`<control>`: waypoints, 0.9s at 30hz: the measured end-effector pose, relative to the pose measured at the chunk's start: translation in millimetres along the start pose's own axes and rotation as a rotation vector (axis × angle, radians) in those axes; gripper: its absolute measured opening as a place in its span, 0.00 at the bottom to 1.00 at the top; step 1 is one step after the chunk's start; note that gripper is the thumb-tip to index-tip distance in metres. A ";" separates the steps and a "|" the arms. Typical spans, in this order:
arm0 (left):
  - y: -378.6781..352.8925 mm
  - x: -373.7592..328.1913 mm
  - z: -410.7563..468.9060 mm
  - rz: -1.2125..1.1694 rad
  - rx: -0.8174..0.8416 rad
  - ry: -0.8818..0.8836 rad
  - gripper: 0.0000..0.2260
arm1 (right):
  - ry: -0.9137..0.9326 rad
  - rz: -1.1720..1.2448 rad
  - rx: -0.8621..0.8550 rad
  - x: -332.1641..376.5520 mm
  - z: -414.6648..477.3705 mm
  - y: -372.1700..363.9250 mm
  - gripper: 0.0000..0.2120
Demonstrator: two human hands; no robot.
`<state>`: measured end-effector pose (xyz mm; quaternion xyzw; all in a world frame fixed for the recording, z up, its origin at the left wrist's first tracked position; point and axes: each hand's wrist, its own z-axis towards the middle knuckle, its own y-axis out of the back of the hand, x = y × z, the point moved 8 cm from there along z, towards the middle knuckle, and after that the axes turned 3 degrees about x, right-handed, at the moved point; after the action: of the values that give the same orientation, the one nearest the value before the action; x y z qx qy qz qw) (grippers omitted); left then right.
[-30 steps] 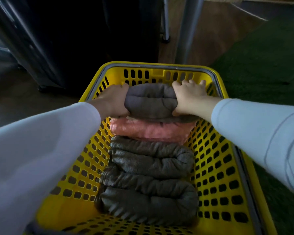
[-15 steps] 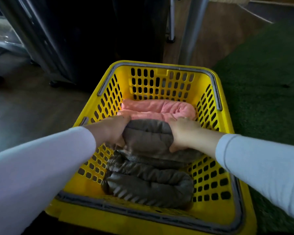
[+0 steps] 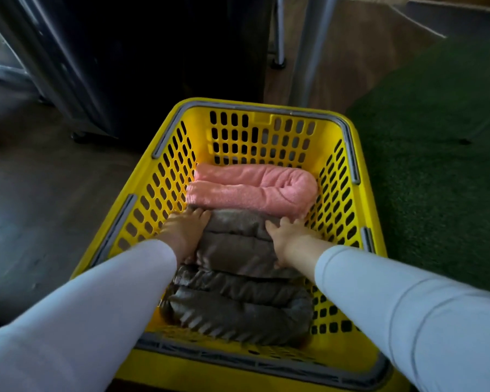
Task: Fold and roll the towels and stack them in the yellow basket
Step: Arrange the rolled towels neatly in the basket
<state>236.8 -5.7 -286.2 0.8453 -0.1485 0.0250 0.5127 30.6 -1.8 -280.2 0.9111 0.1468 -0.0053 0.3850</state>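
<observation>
The yellow basket [image 3: 351, 154] stands on the floor below me. A pink rolled towel [image 3: 252, 190] lies at its far end. A grey rolled towel [image 3: 235, 244] lies just in front of the pink one, on top of other grey rolls [image 3: 238, 312] nearer to me. My left hand [image 3: 186, 230] grips the left end of this grey roll and my right hand [image 3: 287, 236] grips its right end, with the fingers over the top. Both thumbs are hidden.
A dark cabinet on small feet [image 3: 153, 52] stands behind the basket. A metal leg [image 3: 311, 49] rises at the back. Green carpet [image 3: 436, 165] lies to the right and wooden floor [image 3: 40, 179] to the left.
Both hands brought the grey roll from the far end of the basket towards me and lowered it in front of the pink towel, which now shows fully.
</observation>
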 end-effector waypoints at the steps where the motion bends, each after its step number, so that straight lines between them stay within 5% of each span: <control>1: 2.8 0.2 0.0 0.000 -0.026 -0.004 0.45 | 0.010 -0.013 0.007 0.3 1.2 1.0 0.54; 8: 2.4 8.9 1.2 -0.185 0.139 0.006 0.39 | 0.079 -0.161 0.126 -5.3 0.0 10.0 0.64; 10: -1.3 11.8 5.6 -0.169 0.227 -0.004 0.50 | 0.086 -0.160 0.106 -3.6 1.8 11.2 0.63; 12: 1.2 9.7 5.8 -0.125 0.206 -0.007 0.56 | 0.083 -0.139 0.086 -5.5 3.4 10.4 0.62; 16: 8.9 2.2 -3.6 -0.180 0.072 0.003 0.51 | 0.071 -0.097 0.049 -8.8 3.3 11.5 0.61; 23: 9.0 -4.1 2.5 -0.297 0.146 -0.093 0.65 | -0.071 -0.124 0.074 -14.1 11.3 2.3 0.63; 27: 10.0 -15.3 4.3 -0.283 0.120 -0.114 0.55 | -0.066 -0.070 0.055 -11.9 18.8 0.2 0.62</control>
<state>218.9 -10.4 -282.5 0.8868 -0.0549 -0.0870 0.4505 21.2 -18.3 -291.9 0.9149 0.1657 -0.0529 0.3642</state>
